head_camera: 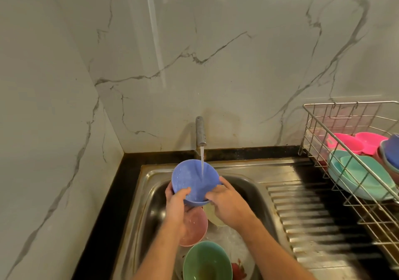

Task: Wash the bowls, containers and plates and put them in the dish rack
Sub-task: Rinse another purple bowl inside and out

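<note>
Over the sink (149,176), with the rack (323,115) waiting far right, you are tilting the blue bowl (190,180) under the tap (200,131) so water is rinsing it, left hand (176,206) and right hand (226,202) both curling around its rim.

Dim warm light, glare, wide-angle warp

Glossy marble-look wall (216,42), dull steel sink (248,184), metal wire rack (319,115).
</note>
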